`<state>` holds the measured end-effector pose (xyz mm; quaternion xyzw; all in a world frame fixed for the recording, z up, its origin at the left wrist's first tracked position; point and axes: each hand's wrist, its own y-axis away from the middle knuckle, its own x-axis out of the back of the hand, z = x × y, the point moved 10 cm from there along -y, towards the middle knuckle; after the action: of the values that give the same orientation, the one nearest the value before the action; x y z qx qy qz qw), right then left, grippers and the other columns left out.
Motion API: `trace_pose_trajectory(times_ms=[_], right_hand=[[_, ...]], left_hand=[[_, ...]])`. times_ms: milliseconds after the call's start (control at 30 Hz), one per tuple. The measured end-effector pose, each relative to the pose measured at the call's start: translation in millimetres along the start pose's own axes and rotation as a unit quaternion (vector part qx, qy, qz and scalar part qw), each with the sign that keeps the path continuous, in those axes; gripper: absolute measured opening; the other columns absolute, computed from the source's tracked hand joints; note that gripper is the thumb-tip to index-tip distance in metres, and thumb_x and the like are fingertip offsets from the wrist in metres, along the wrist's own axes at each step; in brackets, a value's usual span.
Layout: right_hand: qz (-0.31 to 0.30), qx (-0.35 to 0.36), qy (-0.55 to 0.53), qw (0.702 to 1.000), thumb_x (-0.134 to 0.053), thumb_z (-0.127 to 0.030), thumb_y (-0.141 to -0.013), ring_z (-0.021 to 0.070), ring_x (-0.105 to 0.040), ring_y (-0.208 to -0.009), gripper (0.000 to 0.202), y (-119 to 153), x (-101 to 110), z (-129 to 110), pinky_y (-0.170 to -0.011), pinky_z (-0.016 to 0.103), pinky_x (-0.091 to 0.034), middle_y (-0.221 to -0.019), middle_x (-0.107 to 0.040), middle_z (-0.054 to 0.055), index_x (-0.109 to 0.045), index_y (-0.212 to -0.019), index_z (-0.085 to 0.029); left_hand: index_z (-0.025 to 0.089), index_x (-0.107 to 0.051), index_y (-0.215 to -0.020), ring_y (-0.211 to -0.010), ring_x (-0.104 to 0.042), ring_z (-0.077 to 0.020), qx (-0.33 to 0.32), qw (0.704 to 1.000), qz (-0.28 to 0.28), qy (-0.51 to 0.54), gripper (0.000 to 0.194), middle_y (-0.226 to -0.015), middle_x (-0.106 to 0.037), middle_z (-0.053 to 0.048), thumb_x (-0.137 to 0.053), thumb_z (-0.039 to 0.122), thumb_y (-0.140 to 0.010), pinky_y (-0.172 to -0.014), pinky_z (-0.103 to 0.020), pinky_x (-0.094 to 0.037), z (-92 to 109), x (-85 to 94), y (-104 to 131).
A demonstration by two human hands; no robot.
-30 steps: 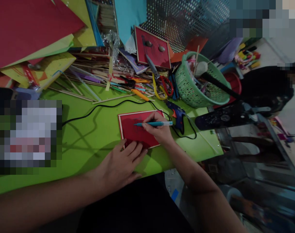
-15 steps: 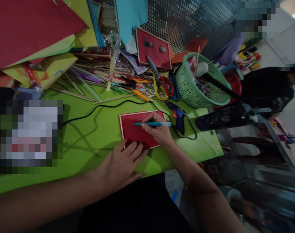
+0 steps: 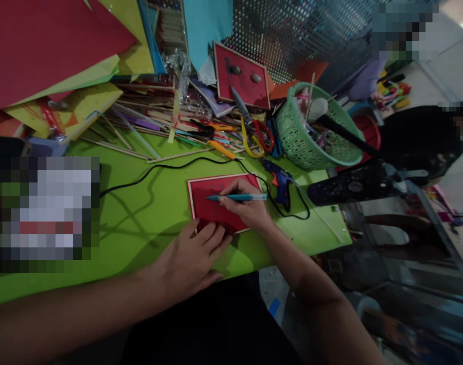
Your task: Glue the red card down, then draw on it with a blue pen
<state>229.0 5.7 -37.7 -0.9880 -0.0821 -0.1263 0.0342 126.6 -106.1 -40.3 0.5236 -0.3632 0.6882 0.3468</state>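
Fingers (image 3: 231,190) of the right hand (image 3: 246,208) are pinching a teal pen (image 3: 239,196), its tip resting on a red card (image 3: 212,203) with a pale border, seen from the head camera. Lying flat beside it, the left hand (image 3: 189,258) is spreading its fingers open, gripping nothing, with the fingertips pressing the card's near edge. That card is lying on a green table (image 3: 147,223), near its front edge. Just beyond the card a blue glue gun (image 3: 279,180) is trailing a black cord (image 3: 158,170) across the tabletop. Farther back, red-handled scissors (image 3: 256,126) are lying among wooden sticks (image 3: 140,121), beside a green basket (image 3: 307,137), while sheets of coloured paper (image 3: 44,45) are piling up at the far left.
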Motion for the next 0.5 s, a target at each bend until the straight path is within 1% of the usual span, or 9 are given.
trace_pose_trajectory(times_ms=[100,200,333,500], right_hand=[[-0.004,-0.011,-0.02,1.0,-0.08,-0.042,-0.083,0.0141,-0.06,-0.069,0.026,-0.1,-1.2,2.5,-0.064,0.029,-0.047,-0.078,-0.066,-0.001,-0.063,-0.088,-0.022],[0.021,-0.016,-0.033,0.999,-0.082,-0.047,-0.081,0.0143,-0.061,-0.069,0.032,0.1,6.7,5.2,-0.063,0.029,-0.046,-0.077,-0.065,-0.001,-0.063,-0.086,-0.022],[0.051,-0.014,-0.026,0.998,-0.081,-0.046,-0.081,0.0132,-0.057,-0.065,0.031,2.6,18.9,8.5,-0.06,0.028,-0.043,-0.073,-0.063,-0.002,-0.062,-0.082,-0.022],[0.047,-0.032,-0.024,0.998,-0.082,-0.048,-0.079,0.0128,-0.054,-0.061,0.034,4.2,19.2,12.9,-0.056,0.028,-0.041,-0.069,-0.062,-0.002,-0.061,-0.079,-0.022]], left_hand=[[0.019,-0.055,-0.147,-0.129,-0.051,-0.0285,0.002,1.0,0.013,-0.003,0.067,-0.142,-0.064,-0.012,-0.054,0.061,-0.095,-0.112,-0.049,-0.033,-0.1,2.4,0.3],[0.018,-0.055,-0.147,-0.128,-0.052,-0.0284,-0.002,1.0,0.014,-0.004,0.067,-0.142,-0.065,-0.011,-0.053,0.061,-0.096,-0.111,-0.049,-0.033,0.0,2.3,0.2],[0.017,-0.054,-0.148,-0.128,-0.052,-0.029,-0.003,1.0,0.001,-0.002,0.069,-0.143,-0.063,-0.013,-0.054,0.061,-0.095,-0.11,-0.049,-0.034,-0.6,0.7,-0.5],[0.018,-0.053,-0.149,-0.129,-0.052,-0.0297,0.005,1.0,-0.009,0.0,0.068,-0.144,-0.063,-0.013,-0.055,0.06,-0.095,-0.111,-0.05,-0.034,-0.9,-0.1,-0.9]])
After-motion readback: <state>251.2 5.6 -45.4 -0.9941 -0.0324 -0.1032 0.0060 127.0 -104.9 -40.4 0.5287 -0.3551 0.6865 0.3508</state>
